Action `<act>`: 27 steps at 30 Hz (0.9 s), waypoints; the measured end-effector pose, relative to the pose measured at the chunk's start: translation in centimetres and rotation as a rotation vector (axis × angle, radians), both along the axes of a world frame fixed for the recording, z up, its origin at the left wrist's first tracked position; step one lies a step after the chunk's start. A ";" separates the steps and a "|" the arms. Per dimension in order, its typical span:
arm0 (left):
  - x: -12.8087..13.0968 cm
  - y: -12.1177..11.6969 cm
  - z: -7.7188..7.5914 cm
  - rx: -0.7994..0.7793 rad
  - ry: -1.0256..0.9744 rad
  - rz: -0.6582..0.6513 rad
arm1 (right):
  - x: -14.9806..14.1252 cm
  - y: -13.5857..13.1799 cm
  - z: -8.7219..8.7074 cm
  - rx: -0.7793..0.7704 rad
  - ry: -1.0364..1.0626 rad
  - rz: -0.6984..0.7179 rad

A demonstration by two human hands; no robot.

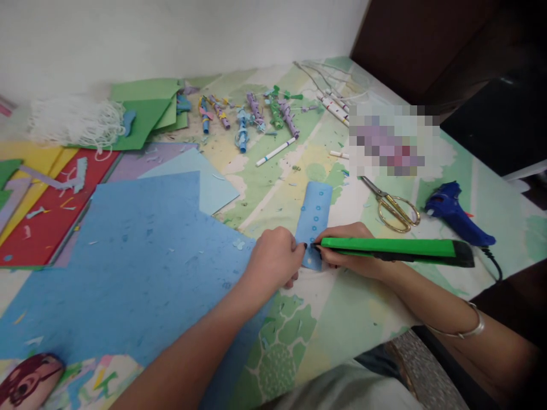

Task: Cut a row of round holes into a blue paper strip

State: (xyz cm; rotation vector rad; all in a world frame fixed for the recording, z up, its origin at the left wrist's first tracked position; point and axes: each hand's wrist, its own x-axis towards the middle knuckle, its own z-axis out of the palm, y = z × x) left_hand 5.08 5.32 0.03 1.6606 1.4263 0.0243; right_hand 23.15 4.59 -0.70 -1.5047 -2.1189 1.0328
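A narrow light-blue strip [314,213], seemingly craft foam, lies on the table with a row of small drawn circles and a whitish spot near its lower end. My left hand [277,253] is closed at the strip's left edge, thumb on top, its other fingers curled partly out of sight. From the right, my right hand [348,250] grips a green utility knife [393,246] with a black end, like a pen. Its tip meets the strip's lower part near my left thumb; the blade itself is hidden.
Gold-handled scissors [395,212] and a blue glue gun [459,213] lie to the right. A large blue sheet [141,256] covers the left. Decorated rolled tubes [243,131], a marker [277,152], white string [77,122] and green sheets [145,119] lie farther back.
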 end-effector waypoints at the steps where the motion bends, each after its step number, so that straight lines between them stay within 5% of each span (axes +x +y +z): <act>1: -0.1 0.1 0.0 -0.018 -0.003 -0.004 | 0.1 0.0 0.0 -0.043 0.040 -0.011; 27: 0.5 0.8 -0.5 0.178 0.135 0.022 | 0.2 0.2 0.5 -0.174 0.101 -0.023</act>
